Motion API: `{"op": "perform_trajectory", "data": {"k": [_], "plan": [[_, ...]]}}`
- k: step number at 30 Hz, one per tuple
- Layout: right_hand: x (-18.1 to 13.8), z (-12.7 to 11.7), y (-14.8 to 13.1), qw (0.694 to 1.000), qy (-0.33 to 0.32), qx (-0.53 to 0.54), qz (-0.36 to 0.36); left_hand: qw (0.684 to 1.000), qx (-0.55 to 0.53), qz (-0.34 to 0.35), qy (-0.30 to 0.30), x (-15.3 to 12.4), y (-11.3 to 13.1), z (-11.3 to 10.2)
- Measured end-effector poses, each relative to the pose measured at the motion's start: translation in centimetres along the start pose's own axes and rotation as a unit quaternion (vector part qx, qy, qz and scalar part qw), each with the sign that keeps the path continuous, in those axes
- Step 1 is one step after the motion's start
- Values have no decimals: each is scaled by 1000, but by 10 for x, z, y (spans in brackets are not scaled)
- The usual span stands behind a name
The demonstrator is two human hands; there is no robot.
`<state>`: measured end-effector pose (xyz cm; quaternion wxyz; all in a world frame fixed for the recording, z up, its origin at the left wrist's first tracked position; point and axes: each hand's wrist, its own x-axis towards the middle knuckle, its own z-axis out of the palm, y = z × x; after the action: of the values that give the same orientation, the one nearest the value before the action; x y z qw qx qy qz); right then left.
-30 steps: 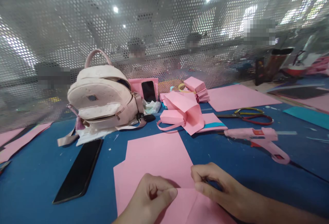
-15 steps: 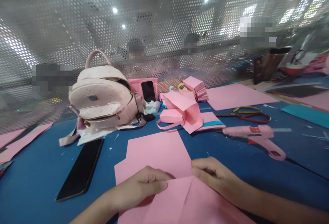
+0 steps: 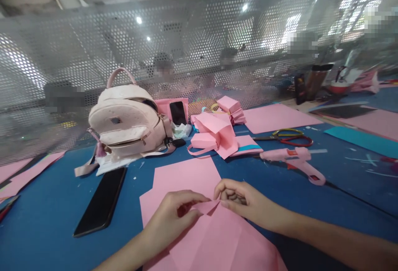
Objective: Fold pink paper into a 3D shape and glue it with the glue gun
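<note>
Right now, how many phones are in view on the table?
2: one black phone lies flat on the blue table left of the pink sheet; a second phone stands propped beside the backpack. Others may hide behind the clutter.

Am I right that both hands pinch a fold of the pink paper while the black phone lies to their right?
No: the head view shows the black phone to their left. The left hand and right hand do pinch the pink paper.
</note>
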<state>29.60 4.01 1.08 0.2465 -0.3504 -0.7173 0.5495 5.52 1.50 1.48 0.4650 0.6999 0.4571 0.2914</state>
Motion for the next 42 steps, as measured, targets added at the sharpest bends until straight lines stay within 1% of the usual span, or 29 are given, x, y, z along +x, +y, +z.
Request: {"op": "perform_trajectory", "data": {"k": [3,6,11,15,21,25,28,34,42], "plan": [[-2,1,3,1000,-8,-4,-21,1000,-9,-6,17,-2,4,2],[-3,1,4,999,-16,1,-36,999,-32,-21,30,-1,2,-1],[-4,4,1,1000,-28,-10,-12,996,-48,-33,74,6,-9,-10],[-5,5,1,1000,-16,-25,3,993,-72,-39,81,11,-15,-16],[-1,4,6,1000,-10,-21,-6,990,-118,-50,53,14,-20,-14],[1,5,5,999,8,-31,6,988,-142,-52,39,13,-15,-5],[2,6,1,999,3,-20,25,987,-147,-47,31,9,-9,2],[4,4,-7,999,-2,-12,41,991,-129,-29,-5,1,3,9],[0,8,-7,998,-1,-48,33,996,-76,-3,-53,-2,6,7]]}}
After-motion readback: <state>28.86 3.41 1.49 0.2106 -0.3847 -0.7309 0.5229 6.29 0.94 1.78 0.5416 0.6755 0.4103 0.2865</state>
